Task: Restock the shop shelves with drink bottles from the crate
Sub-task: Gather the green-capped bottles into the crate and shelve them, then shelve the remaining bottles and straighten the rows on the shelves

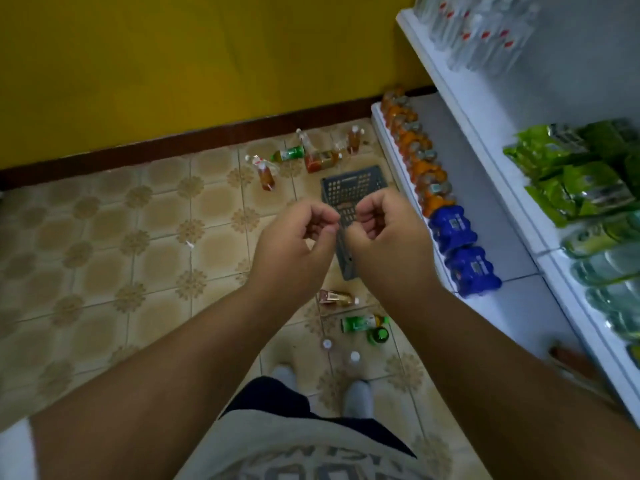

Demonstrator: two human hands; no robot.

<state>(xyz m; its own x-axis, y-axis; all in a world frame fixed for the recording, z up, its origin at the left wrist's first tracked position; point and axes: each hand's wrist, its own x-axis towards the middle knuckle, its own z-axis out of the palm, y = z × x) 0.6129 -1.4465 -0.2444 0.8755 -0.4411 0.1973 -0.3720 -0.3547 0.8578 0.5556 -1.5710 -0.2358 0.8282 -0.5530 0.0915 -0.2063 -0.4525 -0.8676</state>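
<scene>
A dark grey perforated crate (349,188) hangs tilted over the floor, its open mesh side facing me. My left hand (298,237) and my right hand (388,233) are curled shut on its near rim, close together. No bottle shows inside it. Drink bottles lie scattered on the tiles: a far group with amber and green ones (311,157) near the wall, and a near group with an amber bottle (337,297) and green bottles (363,323) just ahead of my feet. Two white caps (354,356) lie on the floor.
White shop shelves (519,271) run along the right. The low shelf holds a row of orange bottles (419,161) and blue packs (457,233). Higher shelves carry green packets (571,174) and clear bottles (485,32). A yellow wall (173,64) closes the far side.
</scene>
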